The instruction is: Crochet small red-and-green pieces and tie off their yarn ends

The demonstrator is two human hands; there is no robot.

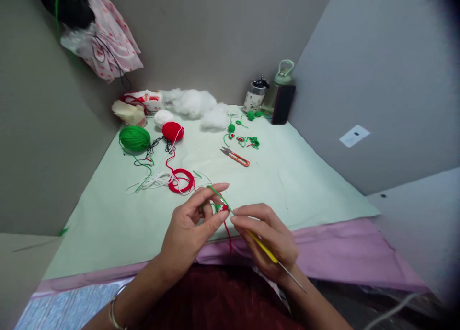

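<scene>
Pinching the small red, white and green crochet piece between thumb and fingers, the left hand sits in my remote view above the near part of the bench. I see green yarn run over its extended index finger. The right hand grips the yellow-handled hook, whose tip is at the piece. A red strand hangs below. Beyond, I can make out orange snips, a red yarn ball and a green yarn ball.
</scene>
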